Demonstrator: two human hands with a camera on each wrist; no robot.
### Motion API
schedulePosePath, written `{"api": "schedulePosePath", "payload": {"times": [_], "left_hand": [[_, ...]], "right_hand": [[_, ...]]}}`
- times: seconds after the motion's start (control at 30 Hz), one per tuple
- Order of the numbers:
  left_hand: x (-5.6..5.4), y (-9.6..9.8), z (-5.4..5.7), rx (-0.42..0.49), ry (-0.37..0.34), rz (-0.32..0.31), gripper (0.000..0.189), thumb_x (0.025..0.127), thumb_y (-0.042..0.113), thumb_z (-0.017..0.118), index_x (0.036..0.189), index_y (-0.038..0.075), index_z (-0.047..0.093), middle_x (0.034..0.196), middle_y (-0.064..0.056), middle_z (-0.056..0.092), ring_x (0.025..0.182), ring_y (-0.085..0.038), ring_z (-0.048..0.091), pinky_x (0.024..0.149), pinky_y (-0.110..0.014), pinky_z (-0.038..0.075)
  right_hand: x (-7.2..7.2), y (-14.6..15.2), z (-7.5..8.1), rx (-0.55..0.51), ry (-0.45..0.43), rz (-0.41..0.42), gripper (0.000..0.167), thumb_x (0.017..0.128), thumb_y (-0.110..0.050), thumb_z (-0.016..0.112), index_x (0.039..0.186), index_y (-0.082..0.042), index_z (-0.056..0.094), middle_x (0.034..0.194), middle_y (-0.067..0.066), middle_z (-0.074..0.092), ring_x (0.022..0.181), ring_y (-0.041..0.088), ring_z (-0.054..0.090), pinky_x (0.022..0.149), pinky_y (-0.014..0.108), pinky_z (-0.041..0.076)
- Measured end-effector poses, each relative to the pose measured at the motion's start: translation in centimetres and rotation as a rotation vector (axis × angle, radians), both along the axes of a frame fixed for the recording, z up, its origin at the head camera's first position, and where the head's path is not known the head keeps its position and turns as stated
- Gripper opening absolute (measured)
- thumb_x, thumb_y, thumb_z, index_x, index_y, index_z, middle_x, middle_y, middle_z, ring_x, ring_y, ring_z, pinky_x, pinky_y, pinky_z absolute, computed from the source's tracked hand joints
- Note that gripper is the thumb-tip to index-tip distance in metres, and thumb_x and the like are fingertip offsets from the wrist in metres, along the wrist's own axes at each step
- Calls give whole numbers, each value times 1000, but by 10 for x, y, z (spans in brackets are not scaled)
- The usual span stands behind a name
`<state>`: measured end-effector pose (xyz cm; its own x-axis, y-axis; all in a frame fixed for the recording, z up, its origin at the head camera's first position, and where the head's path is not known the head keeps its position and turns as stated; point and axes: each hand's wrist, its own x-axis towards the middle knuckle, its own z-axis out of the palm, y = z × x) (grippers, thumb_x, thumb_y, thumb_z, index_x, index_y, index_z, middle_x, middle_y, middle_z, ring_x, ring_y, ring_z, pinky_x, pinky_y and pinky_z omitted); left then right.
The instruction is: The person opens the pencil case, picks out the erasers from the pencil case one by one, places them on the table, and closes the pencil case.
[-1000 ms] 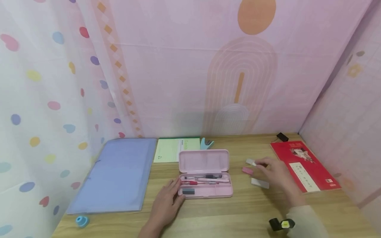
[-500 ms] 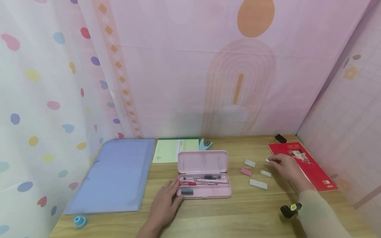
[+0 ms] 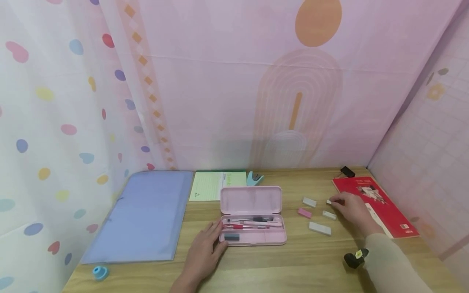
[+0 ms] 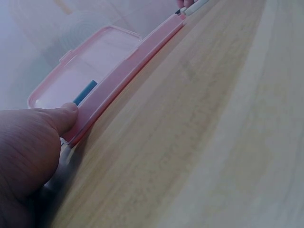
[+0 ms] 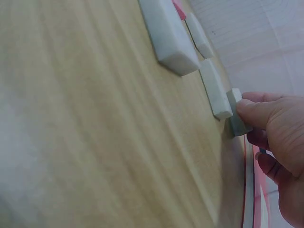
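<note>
My left hand [image 3: 204, 252] rests at the left end of an open pink pencil case [image 3: 275, 235], its fingers along the side. The thumb touches the front corner in the left wrist view. Inside lie several pens [image 3: 242, 226] and a small dark blue-grey block [image 3: 232, 237]. Between thumb and fingers, my right hand [image 3: 353, 209] pinches a small white eraser [image 5: 236, 112], low by the table. Beside it lie a white eraser [image 3: 329, 215], a larger white eraser [image 3: 320, 228], a pink eraser [image 3: 304, 213] and another white one [image 3: 309, 202].
A red booklet [image 3: 377, 203] lies under and beyond my right forearm, with a black clip-like object [image 3: 347, 171] behind it. Left of the case are a blue folder [image 3: 143, 215] and a green notepad [image 3: 207, 186]. A light-blue stapler-like object [image 3: 254, 178] and a blue knob-shaped piece [image 3: 100, 272] also lie out.
My right hand has moved right from beside the back white eraser, uncovering another white eraser, then lowered slightly with the small eraser in its fingers. The left hand has stayed at the case.
</note>
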<state>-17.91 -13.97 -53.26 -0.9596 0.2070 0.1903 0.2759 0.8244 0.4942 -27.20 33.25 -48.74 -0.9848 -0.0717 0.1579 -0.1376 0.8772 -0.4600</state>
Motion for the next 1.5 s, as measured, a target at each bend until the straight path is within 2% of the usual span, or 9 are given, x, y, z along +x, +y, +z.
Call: {"api": "schedulePosePath", "payload": {"times": [0.4,0.57,0.7,0.83,0.97,1.1,1.23,1.37,1.5], "left_hand": [[0,-1,1,1,10,-2,61,95,42,57,147,15,40,152,2,38,139,-28,33,114,-51,26],[0,0,1,4,5,-5,61,95,42,57,147,15,40,152,1,37,140,-29,32,113,-52,26],[0,-1,2,11,-3,-7,61,95,42,57,147,15,40,152,2,37,139,-29,32,113,-52,26],[-1,-1,1,10,7,1,61,95,43,57,147,15,41,152,2,37,139,-28,33,113,-52,25],[0,-2,2,19,16,4,61,94,42,58,146,15,42,152,2,37,139,-28,34,113,-52,25],[0,-1,3,24,14,-2,60,94,41,59,146,14,42,152,1,38,139,-29,34,113,-52,26],[-1,0,2,19,7,-1,60,94,41,59,146,14,42,152,2,37,139,-29,34,113,-52,26],[-1,-1,1,21,5,-3,60,94,40,59,146,14,42,152,1,37,138,-30,34,113,-53,26],[0,-1,1,26,14,-10,60,94,40,60,145,13,43,152,1,37,138,-30,35,112,-53,26]], "right_hand": [[4,-4,-2,-38,-95,-45,25,82,-16,77,104,-7,71,98,9,67,88,24,59,81,47,53],[5,-4,1,-49,-87,-39,24,83,-17,77,104,-7,71,98,8,66,88,24,60,80,46,54],[9,-17,13,-71,-56,-21,27,85,-21,74,108,-7,71,102,10,66,93,27,61,79,47,54],[17,-54,25,-111,-35,30,29,86,-23,73,111,-8,71,105,8,67,95,26,59,78,44,54],[30,-106,27,-142,-1,153,25,85,-18,74,109,-10,73,100,1,68,91,18,61,77,38,55],[42,-154,21,-150,45,302,20,82,-15,76,102,-12,74,94,-4,69,87,14,62,74,33,55],[48,-195,14,-143,60,424,18,82,-19,77,99,-13,75,92,-4,70,85,11,62,74,29,54],[51,-229,8,-112,25,490,18,86,-27,74,100,-16,75,91,-9,69,83,5,60,76,28,53],[54,-253,5,-84,-3,514,18,86,-28,73,101,-19,75,92,-12,68,82,1,58,76,24,51]]}}
